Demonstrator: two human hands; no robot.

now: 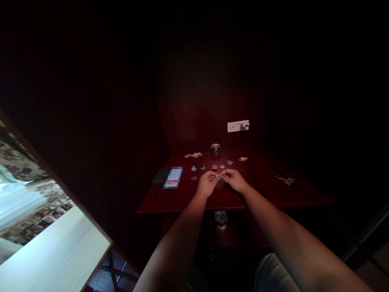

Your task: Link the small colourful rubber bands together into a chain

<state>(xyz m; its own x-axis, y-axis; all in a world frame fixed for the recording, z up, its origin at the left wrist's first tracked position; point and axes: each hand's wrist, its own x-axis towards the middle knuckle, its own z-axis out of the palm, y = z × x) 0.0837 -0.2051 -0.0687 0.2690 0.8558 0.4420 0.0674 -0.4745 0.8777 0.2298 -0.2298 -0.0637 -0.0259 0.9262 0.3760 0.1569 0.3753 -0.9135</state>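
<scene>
A small green band (218, 176) is pinched between the fingertips of my left hand (208, 183) and my right hand (234, 179), low over the dark red desk (182, 204). Just beyond them lie a red-orange pile of bands (214, 167), a pink one (222, 166) and a purple one (230, 162). To the left are blue bands (193, 168), green bands (203, 167) and a single band (194, 178). Yellow bands (243, 159) sit farther right, and a mixed-colour pile (196, 155) is at the back left.
A clear jar (215, 149) stands at the desk's back. A pixelated phone (173, 177) and a black object (160, 176) lie left. A cable with a connector (289, 181) is at right. Below the desk stands a bottle (221, 220); a socket strip (238, 126) is on the wall.
</scene>
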